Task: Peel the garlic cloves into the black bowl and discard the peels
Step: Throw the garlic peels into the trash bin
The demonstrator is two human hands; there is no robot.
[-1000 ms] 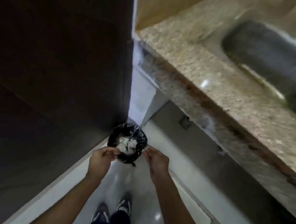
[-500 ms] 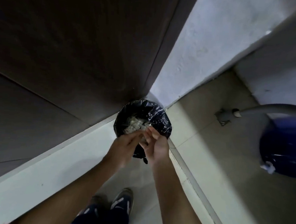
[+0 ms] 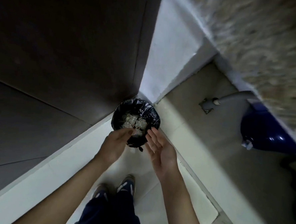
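While left hand (image 3: pixel 114 145) and right hand (image 3: pixel 160 150) hover, peels (image 3: pixel 134 122) lie in bin (image 3: pixel 153 113).

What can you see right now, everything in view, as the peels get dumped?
bin: one, black liner, floor corner ahead of the feet
peels: a heap, pale, inside the bin
panels: several, dark brown, left
wall: one, white, behind the bin
counter: one, speckled beige, top right, blurred
pipe: one, grey, below the counter
container: one, blue, right
floor: pale tiles, bottom
shoes: two, dark with white stripes, bottom centre
trousers: navy, bottom centre
left hand: fingers extended over the bin's near edge
right hand: open palm, beside the left
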